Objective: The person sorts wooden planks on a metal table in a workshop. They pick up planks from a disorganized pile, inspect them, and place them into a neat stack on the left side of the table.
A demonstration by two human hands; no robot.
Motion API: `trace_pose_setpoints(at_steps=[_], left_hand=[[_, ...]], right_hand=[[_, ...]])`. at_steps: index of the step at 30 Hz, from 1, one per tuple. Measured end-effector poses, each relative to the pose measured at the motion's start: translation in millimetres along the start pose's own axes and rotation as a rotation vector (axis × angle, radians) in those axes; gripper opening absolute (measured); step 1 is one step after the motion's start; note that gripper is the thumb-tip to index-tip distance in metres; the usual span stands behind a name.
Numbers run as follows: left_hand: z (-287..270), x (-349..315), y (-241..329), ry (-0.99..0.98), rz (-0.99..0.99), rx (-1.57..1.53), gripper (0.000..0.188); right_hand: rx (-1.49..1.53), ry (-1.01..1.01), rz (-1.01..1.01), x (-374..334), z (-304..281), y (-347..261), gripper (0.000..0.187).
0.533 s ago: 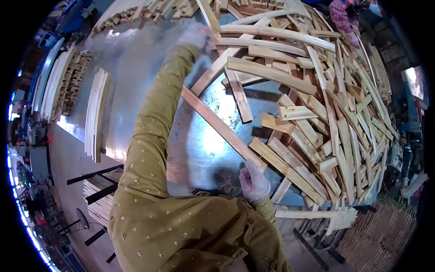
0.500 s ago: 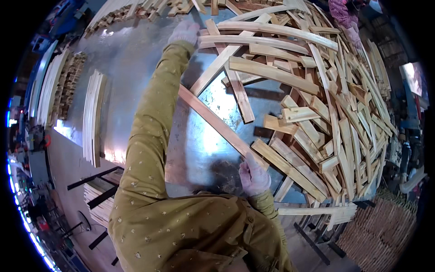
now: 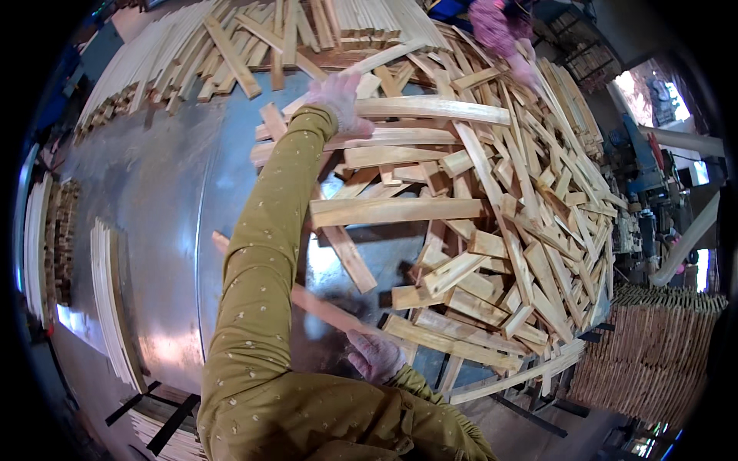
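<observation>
My left hand (image 3: 338, 104), in a pale glove, stretches to the far side with its fingers spread. It rests over the left ends of light wood strips, by a long pale strip (image 3: 430, 109). My right hand (image 3: 377, 357), gloved too, is close to my body with thumb and fingers apart. Its fingertips are at the near end of a reddish wood strip (image 3: 327, 309), which passes under my left forearm. No grip on that strip shows. Beyond my right hand, another strip (image 3: 396, 211) lies on the loose heap (image 3: 492, 246).
A metal tabletop (image 3: 154, 177) spreads to the left, bearing a small strip stack (image 3: 115, 307). More strips (image 3: 177, 61) lie along the far edge. At the far right a co-worker's pink sleeve (image 3: 496, 31) reaches over the heap. A tall wood stack (image 3: 646, 353) stands at the right.
The view has shifted, showing more of the far strips. My left hand has moved from beside the strip ends to over them. My right hand stays by the reddish strip's near end.
</observation>
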State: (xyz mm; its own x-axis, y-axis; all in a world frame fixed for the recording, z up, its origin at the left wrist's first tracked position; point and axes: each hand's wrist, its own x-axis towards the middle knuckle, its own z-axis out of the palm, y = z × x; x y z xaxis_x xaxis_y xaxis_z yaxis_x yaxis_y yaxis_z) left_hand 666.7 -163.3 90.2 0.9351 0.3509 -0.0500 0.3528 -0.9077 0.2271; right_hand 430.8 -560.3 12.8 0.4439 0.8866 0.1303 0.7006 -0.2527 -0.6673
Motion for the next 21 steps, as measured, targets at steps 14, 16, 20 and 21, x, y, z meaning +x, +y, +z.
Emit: trace_pose_setpoints(at_steps=[14, 16, 20, 21], left_hand=[[0.2, -220.8, -95.7, 0.057, -0.619, -1.310, 0.069], [-1.2, -287.7, -115.6, 0.107, -0.604, -1.852, 0.074], [26.1, -375.3, -114.7, 0.250, -0.401, -2.411, 0.078], [38.8, -394.7, -117.9, 0.263, -0.458, -2.363, 0.074]], right_hand=[[-0.017, 0.243, -0.101, 5.6, 67.9, 30.7, 0.055], [0.203, -0.231, 0.226, 68.4, 31.0, -6.2, 0.058], [0.654, 0.094, 0.427, 112.9, 97.8, 20.8, 0.063], [0.483, -0.008, 0.467, 123.6, 97.6, 19.4, 0.070]])
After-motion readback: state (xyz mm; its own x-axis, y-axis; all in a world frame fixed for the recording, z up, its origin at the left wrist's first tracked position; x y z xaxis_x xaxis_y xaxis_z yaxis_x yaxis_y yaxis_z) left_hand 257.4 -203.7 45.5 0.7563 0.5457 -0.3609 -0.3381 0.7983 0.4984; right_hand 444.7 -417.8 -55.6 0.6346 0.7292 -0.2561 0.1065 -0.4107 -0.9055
